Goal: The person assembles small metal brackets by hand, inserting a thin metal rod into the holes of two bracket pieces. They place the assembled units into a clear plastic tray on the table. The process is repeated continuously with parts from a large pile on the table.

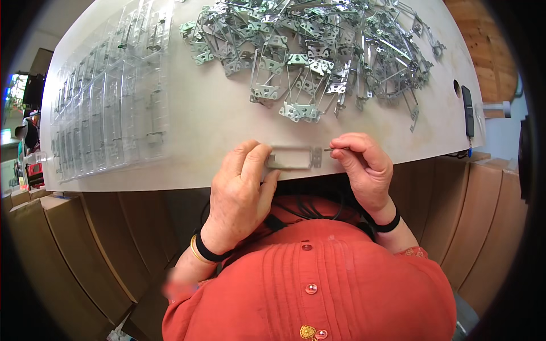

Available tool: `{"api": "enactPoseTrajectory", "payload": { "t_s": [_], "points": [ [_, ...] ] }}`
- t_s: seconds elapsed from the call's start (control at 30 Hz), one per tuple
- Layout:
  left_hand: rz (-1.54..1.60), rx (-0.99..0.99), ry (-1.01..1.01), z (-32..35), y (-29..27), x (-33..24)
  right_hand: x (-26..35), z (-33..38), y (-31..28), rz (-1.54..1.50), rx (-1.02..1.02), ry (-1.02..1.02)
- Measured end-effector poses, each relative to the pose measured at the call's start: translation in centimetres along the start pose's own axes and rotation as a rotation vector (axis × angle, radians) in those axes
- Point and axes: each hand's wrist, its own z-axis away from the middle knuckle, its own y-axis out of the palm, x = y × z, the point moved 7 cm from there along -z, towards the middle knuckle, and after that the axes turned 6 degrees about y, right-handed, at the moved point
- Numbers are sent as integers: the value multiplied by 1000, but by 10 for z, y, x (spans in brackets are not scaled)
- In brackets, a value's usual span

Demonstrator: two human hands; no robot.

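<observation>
Close to the table's front edge, my left hand [242,184] grips one end of a flat rectangular metal frame bracket [316,157]. The bracket lies sideways, and its holed end plate points toward my right hand. Just beyond that plate, my right hand [368,173] pinches a thin, dark metal pin [328,149] between thumb and fingertips. The pin's tip is close to the plate; I cannot tell whether they touch. My left fingers hide the other end of the bracket.
A large tangled pile of metal brackets [304,62] covers the far middle and right of the white table [210,125]. Clear plastic trays [108,113] with metal parts in them lie at the left. A dark, slim device [468,113] rests at the right edge. Cardboard boxes [68,227] stand below.
</observation>
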Motion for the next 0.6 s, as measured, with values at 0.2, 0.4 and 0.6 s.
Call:
{"api": "enactPoseTrajectory", "payload": {
  "t_s": [0.2, 0.4, 0.6],
  "points": [
    [-48, 0, 87, 1, 0, -13, -1, 0, -1, -24, -4, 9],
    [-168, 122, 144, 7, 2, -22, -5, 2, 0, -93, -8, 37],
    [-259, 32, 208, 17, 8, -18, -4, 2, 0, -80, -11, 41]
  ]
}}
